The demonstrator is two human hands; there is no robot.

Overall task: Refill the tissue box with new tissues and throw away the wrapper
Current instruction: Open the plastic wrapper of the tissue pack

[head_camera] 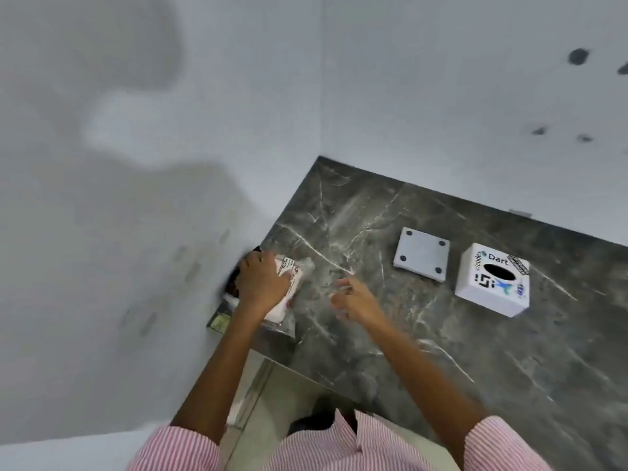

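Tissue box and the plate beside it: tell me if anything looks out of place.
The tissue box sits on the counter with its oval slot dark and no tissue showing. Its grey base plate lies detached to its left, its four round feet facing up.

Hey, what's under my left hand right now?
The left hand presses on a wrapped tissue pack at the countertop edge. Something dark sits behind it, mostly covered, so I cannot identify it.

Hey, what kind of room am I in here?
Probably an indoor counter corner, maybe in an office or home; hard to say which. A dark marble counter meets plain pale walls, and a stickered white tissue box stands on it beside its detached base plate.
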